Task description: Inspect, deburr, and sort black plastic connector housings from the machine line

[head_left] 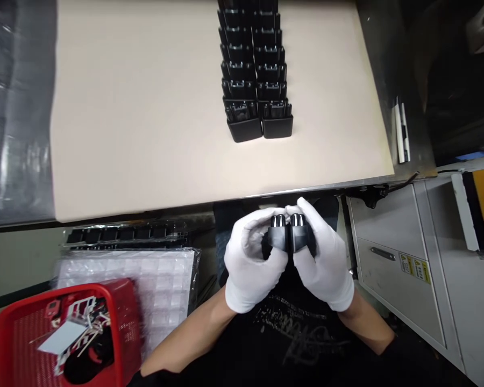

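Note:
White gloves cover both of my hands, which are held close together in front of my body, just off the table's near edge. Thumb and fingers of my left hand (254, 260) close around a black plastic part (278, 234) with a glossy rounded end. A matching black plastic part (299, 234) sits in the grip of my right hand (325, 255). The two parts stand side by side with a narrow gap between them. On the table, two rows of similar black plastic parts (245, 130) run away from me.
A beige sheet (137, 118) covers the table. At its right lie white-and-black pen-like items (401, 131). Below left, a red basket (123, 301) holds mixed scraps, beside stacked clear plastic trays (165, 274). A grey drawer cabinet (395, 290) stands at the right.

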The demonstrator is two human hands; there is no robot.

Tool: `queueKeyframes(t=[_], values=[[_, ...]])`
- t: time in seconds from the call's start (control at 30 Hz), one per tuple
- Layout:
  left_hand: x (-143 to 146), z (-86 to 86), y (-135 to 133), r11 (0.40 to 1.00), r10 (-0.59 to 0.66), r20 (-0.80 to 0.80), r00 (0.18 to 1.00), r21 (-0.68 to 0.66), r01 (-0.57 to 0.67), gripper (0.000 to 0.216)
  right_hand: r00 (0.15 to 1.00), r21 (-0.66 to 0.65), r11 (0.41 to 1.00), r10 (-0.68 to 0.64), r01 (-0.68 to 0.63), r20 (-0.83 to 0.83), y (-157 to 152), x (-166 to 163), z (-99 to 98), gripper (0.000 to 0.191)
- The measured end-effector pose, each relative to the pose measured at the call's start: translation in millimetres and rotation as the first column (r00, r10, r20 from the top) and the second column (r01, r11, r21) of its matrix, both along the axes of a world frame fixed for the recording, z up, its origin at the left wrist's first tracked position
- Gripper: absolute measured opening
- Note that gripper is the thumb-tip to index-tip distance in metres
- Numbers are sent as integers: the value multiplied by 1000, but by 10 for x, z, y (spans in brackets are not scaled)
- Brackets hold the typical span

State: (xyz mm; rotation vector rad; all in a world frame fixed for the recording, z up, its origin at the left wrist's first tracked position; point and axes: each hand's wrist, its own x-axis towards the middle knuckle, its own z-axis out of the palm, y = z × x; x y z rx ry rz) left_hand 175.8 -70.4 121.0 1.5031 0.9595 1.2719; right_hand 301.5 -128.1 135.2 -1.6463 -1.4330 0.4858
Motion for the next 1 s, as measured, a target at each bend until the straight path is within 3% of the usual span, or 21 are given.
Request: queueKeyframes(t=[0.27,0.53,0.67,0.8,0.9,1.0], values=[[18,216,32,999,17,-64,998,46,-14,39,996,154,987,24,-37,86,10,120,133,69],[-11,351,-39,999,-8,3,1000,42,8,43,994,240,969,39,-62,98,41,152,256,69],[-90,342,-24,998,-31,8,999,55,31,51,992,248,964,64,-90,112,70,162,296,69],[-195,423,95,987,-120,-118,986,95,132,48,992,196,975,92,-108,89,68,219,341,64],[-246,523,185,969,-247,-158,956,-22,247,42,994,126,987,104,-98,-41,44,278,369,56],[-251,566,230,901,-313,76,947,-291,321,44,933,2,999,45,-47,-356,30,308,366,50]])
